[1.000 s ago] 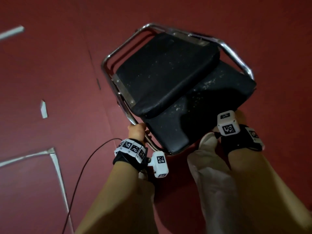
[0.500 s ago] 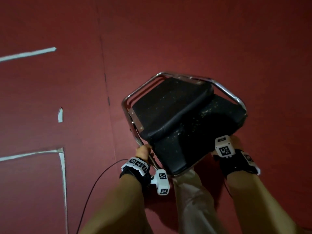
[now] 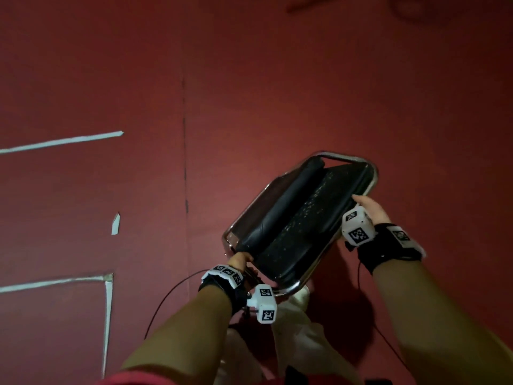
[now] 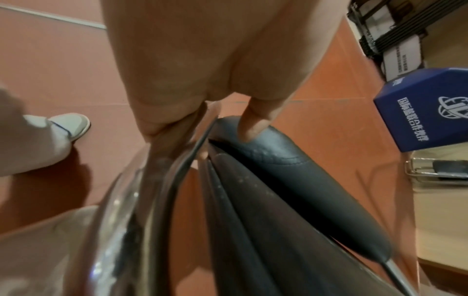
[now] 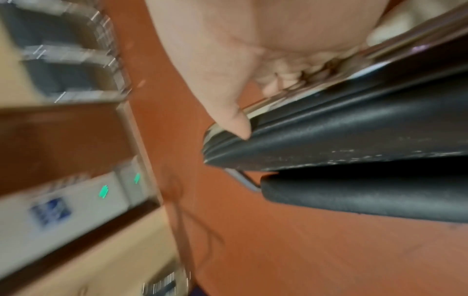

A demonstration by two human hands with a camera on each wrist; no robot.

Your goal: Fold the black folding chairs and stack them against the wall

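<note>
The black folding chair (image 3: 302,220) is held clear of the red floor (image 3: 249,93), carried between both hands in front of the person. The left hand (image 3: 240,259) is closed round the chrome frame (image 4: 142,200) at the near left corner, with one finger resting on the padded edge. The right hand (image 3: 370,208) is closed on the frame tube along the right side, the thumb lying against the black seat pad (image 5: 354,130).

Compared with one second ago, the backrest and seat are seen much closer together and nearly edge-on, and the chair has been swung to the right. The fold is therefore judged to be almost complete, and the carrying step appears to have begun.

In the wrist views, further chrome-framed chairs (image 5: 70,60) are visible beside a pale wall, though blurred. White tape lines (image 3: 61,141) are marked on the floor at the left.
</note>
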